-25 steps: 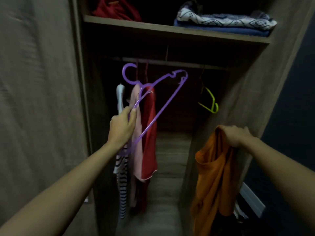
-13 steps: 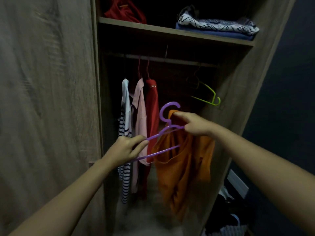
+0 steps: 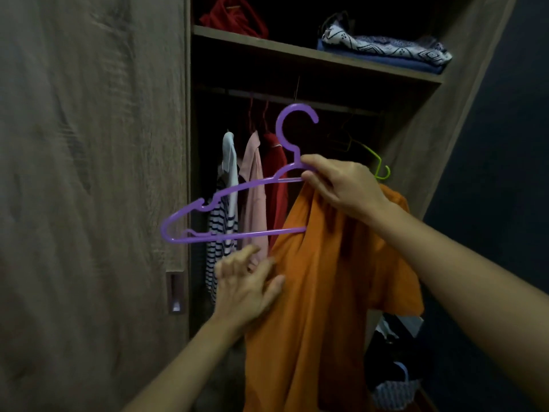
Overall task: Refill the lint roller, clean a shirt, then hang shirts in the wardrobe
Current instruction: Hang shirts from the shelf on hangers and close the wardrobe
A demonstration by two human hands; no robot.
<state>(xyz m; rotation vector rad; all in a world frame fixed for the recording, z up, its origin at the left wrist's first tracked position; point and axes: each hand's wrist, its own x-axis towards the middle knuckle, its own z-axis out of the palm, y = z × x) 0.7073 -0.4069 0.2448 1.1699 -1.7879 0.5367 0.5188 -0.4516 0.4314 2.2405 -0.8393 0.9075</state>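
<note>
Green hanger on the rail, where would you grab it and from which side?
Judging from this view: take the green hanger by its lower bright arm, coming from the front left. Its hook end is up in shadow by the rail, the wardrobe side wall crowds its right, and the arm sticks out bare toward the opening.

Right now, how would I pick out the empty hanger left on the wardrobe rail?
Look inside the open wardrobe, under the shelf, along the dark rail. Past the three hanging shirts, toward the right wall, hangs a yellow-green hanger. It alone carries no garment and is thin and bright, unlike the purple hanger.
</note>
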